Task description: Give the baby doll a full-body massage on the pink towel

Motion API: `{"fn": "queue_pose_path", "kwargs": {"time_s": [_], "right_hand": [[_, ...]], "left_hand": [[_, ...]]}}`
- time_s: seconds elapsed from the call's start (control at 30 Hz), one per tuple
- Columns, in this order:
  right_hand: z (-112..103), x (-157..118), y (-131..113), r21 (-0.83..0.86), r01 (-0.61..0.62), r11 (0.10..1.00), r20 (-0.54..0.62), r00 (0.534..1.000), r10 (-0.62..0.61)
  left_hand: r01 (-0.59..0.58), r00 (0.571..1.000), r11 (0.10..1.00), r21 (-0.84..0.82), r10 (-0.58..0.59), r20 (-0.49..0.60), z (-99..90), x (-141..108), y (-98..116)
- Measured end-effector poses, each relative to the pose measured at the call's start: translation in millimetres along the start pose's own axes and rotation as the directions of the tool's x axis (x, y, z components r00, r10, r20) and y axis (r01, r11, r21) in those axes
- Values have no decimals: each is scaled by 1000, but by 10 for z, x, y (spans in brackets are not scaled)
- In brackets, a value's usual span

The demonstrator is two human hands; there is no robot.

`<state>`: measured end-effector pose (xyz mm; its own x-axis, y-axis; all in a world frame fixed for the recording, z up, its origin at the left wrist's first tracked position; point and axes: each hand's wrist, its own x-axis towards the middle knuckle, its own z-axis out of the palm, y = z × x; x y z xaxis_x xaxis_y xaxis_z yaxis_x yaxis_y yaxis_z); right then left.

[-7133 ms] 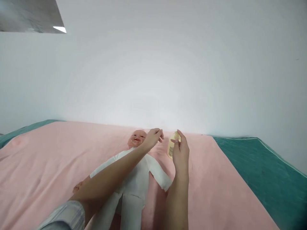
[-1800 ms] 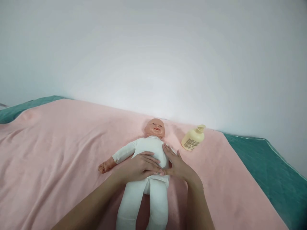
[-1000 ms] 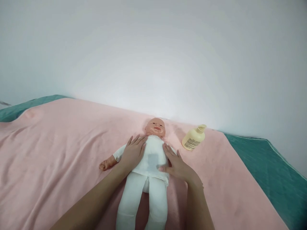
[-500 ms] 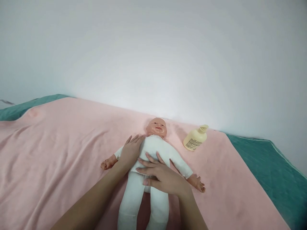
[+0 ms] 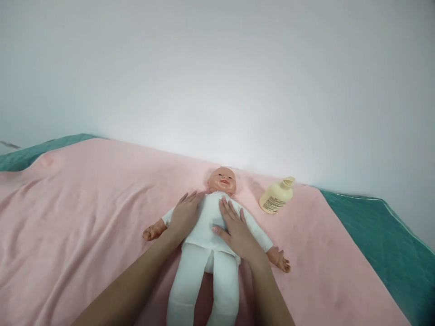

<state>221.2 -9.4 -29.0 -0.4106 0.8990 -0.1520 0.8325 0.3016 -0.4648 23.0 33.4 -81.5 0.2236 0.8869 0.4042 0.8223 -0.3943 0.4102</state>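
Two uncurled hands (image 5: 185, 216) (image 5: 239, 235) touch a doll (image 5: 205, 228) whose length runs headfirst toward the wall (image 5: 217, 86).

Single view, worn on the head. Looks forward and down from the foot end of the doll (image 5: 208, 226), over the wearer's left hand (image 5: 185, 216) and right hand (image 5: 239, 234), at arm's reach. Wide framing: wall (image 5: 217, 81) above, pink blanket (image 5: 102, 203) below; bottom edge crops the doll.

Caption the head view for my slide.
Left hand and right hand on a clothed doll, yellow bottle nearby, pink cloth beneath.
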Motion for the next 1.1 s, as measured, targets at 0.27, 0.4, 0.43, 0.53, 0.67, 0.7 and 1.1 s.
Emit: {"fn": "queue_pose_path", "kwargs": {"time_s": [0.27, 0.4, 0.43, 0.53, 0.67, 0.7, 1.1], "right_hand": [[-186, -138, 176, 27, -129, 991, 117, 985, 125], [-279, -213, 216, 31, -136, 990, 171, 977, 129], [-292, -223, 227, 35, -135, 990, 181, 975, 127], [-302, -235, 265, 42, -126, 991, 200, 973, 115], [-281, -233, 302, 44, -107, 993, 206, 974, 96], [-277, -232, 305, 46, -106, 993, 204, 974, 94], [-275, -228, 280, 29, -106, 994, 195, 976, 99]], "left_hand": [[-66, 995, 945, -320, 39, -91, -152, -3, 148], [-263, 960, 844, -468, 276, -41, -202, -46, 240], [-318, 933, 803, -504, 359, -18, -214, -60, 271], [-394, 838, 698, -598, 540, 79, -274, -99, 378], [-369, 763, 693, -620, 607, 224, -372, -134, 491], [-369, 754, 702, -609, 609, 245, -388, -138, 507], [-350, 888, 910, -223, 398, 232, -207, -88, 416]]}}
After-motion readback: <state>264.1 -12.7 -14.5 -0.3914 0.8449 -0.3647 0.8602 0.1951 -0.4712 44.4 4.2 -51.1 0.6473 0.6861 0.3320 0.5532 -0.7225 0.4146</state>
